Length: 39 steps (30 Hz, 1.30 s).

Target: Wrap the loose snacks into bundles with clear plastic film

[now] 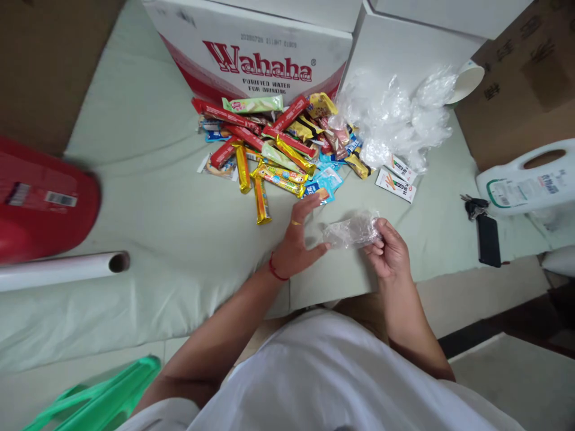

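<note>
A crinkled clear plastic bag (350, 232) is pinched at its right end by my right hand (390, 248), just above the pale green cloth. My left hand (300, 238) is at the bag's left side, fingers spread and curved; the thumb is close to the bag, and I cannot tell whether it touches. Beyond my hands lies a heap of wrapped snacks: red-wrapped bars (227, 115), yellow-wrapped bars (242, 167), a light green packet (253, 105) and blue packets (330, 179). To their right sits a pile of crumpled clear plastic bags (395, 117), with small white packets (395, 185) in front.
A white Wahaha carton (260, 51) stands behind the heap. At the left are a red container (45, 200) and a white roll (63, 269). A white jug (530, 179), keys (474, 206) and a black phone-like item (488, 239) lie right. A green bag (103, 395) hangs low left.
</note>
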Motion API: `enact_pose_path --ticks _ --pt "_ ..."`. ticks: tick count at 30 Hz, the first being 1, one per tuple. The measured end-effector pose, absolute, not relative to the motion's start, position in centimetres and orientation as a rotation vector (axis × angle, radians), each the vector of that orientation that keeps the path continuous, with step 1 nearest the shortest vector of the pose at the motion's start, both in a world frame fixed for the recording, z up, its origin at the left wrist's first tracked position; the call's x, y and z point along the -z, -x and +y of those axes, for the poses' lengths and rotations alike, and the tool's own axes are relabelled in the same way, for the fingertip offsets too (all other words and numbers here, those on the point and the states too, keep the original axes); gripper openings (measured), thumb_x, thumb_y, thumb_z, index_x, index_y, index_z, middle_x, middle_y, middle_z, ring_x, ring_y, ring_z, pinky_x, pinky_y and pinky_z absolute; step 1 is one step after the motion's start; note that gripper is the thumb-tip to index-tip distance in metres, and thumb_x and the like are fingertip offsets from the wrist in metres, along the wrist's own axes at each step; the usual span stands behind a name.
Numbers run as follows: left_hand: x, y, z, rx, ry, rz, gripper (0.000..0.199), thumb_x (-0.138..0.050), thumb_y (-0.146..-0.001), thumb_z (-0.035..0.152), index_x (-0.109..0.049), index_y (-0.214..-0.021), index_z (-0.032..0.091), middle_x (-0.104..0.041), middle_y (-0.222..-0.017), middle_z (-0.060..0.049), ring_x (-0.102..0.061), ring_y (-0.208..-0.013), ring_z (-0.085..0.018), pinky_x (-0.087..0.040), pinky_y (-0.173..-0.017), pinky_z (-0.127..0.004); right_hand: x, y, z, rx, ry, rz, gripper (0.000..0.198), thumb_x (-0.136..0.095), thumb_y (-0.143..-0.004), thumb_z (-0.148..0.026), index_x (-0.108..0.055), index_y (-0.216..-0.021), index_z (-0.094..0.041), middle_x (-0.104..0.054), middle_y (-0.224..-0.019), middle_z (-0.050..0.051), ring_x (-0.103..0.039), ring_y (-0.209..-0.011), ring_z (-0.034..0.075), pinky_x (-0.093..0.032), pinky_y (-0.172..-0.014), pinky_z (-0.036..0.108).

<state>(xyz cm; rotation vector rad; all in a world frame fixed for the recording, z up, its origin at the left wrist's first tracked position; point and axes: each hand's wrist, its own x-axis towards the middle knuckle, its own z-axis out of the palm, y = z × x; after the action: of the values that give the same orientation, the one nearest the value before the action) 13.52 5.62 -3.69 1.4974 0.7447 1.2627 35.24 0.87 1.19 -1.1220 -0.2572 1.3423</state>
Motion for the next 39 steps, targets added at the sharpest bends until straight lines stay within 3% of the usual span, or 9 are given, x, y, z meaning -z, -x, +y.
enact_pose_path --ticks 3,8,12,15,20,24,29,34,39 --pt "3.4 -14.1 4.8 -1.224 -1.847 0.753 0.081 -0.091 -0.075 0.048 -0.055 -0.144 0.027 -0.051 -0.154 -0.017 -0.045 -0.147 -0.034 -0.033 -0.124 -0.053 -1.3 -35.1 1.3 -1.433 1.098 -0.283 0.035 -0.096 -0.069 -0.026 -0.062 -0.078 -0.019 -0.044 -0.061 -0.011 -0.030 -0.041 0.000 -0.029 -0.032 0.006" --pt "3.0 -14.8 4.3 -0.967 -1.905 0.928 0.031 -0.062 -0.098 0.049 -0.074 -0.109 0.022 -0.073 -0.107 -0.013 -0.065 -0.107 -0.030 -0.045 -0.102 -0.045 -1.0 -33.8 1.7 -1.489 1.112 -0.333 0.035 -0.095 -0.073 -0.037 -0.065 -0.082 -0.020 -0.050 -0.060 -0.009 -0.036 -0.042 0.002 -0.032 -0.034 0.010" --pt "2.7 -14.8 4.1 -0.883 -1.812 0.991 0.032 -0.052 -0.103 0.042 -0.073 -0.089 0.023 -0.068 -0.077 -0.007 -0.063 -0.078 -0.024 -0.044 -0.082 -0.036 -0.3 -31.7 0.9 -1.361 1.225 -0.560 0.052 -0.089 -0.073 -0.062 -0.073 -0.104 -0.024 -0.073 -0.091 0.001 -0.065 -0.075 0.013 -0.056 -0.062 0.022" --pt "2.5 -14.6 3.9 -0.945 -1.691 1.047 0.025 -0.057 -0.100 0.041 -0.072 -0.090 0.023 -0.068 -0.077 -0.004 -0.060 -0.072 -0.020 -0.041 -0.073 -0.032 0.5 -30.8 0.0 -1.276 1.367 -0.744 0.046 -0.098 -0.067 -0.044 -0.076 -0.102 -0.025 -0.075 -0.097 0.000 -0.064 -0.087 0.015 -0.054 -0.075 0.024" --pt "3.1 -14.4 5.0 -1.105 -1.131 1.153 0.031 -0.065 -0.095 0.053 -0.063 -0.087 0.024 -0.051 -0.062 0.005 -0.045 -0.057 -0.014 -0.035 -0.059 -0.028 1.2 -31.9 -0.5 -1.291 1.359 -0.504 0.034 -0.097 -0.068 -0.041 -0.073 -0.083 -0.022 -0.066 -0.079 -0.004 -0.054 -0.069 0.009 -0.047 -0.066 0.021" --pt "3.1 -14.2 6.2 -1.098 -0.806 0.975 0.041 -0.076 -0.085 0.059 -0.058 -0.087 0.022 -0.054 -0.067 0.005 -0.047 -0.060 -0.011 -0.037 -0.057 -0.023 0.5 -33.0 -0.3 -1.303 1.323 -0.452 0.036 -0.098 -0.066 -0.038 -0.070 -0.081 -0.020 -0.063 -0.077 -0.004 -0.049 -0.064 0.009 -0.043 -0.059 0.021" --pt "2.4 -13.6 6.6 -0.948 -0.824 0.888 0.058 -0.080 -0.078 0.064 -0.060 -0.113 0.022 -0.068 -0.097 -0.001 -0.065 -0.082 -0.015 -0.049 -0.069 -0.025 -0.3 -33.6 0.0 -1.306 1.411 -0.646 0.037 -0.095 -0.069 -0.043 -0.068 -0.080 -0.020 -0.059 -0.072 -0.005 -0.046 -0.064 0.010 -0.039 -0.059 0.023" --pt "3.0 -13.2 6.6 -0.816 -1.151 0.960 0.046 -0.075 -0.084 0.061 -0.060 -0.076 0.019 -0.052 -0.064 0.004 -0.048 -0.063 -0.012 -0.041 -0.062 -0.027 0.3 -34.0 0.0 -0.992 1.604 -0.828 0.041 -0.089 -0.073 -0.049 -0.068 -0.094 -0.022 -0.062 -0.084 -0.002 -0.052 -0.073 0.013 -0.045 -0.070 0.027" --pt "4.0 -14.2 5.9 -0.888 -0.915 0.752 0.045 -0.082 -0.081 0.061 -0.073 -0.089 0.018 -0.071 -0.091 -0.003 -0.066 -0.088 -0.018 -0.053 -0.085 -0.033 1.0 -32.4 -1.0 -0.682 1.638 -1.047 0.031 -0.072 -0.092 -0.051 -0.067 -0.102 -0.023 -0.066 -0.092 0.002 -0.058 -0.082 0.016 -0.048 -0.078 0.031"
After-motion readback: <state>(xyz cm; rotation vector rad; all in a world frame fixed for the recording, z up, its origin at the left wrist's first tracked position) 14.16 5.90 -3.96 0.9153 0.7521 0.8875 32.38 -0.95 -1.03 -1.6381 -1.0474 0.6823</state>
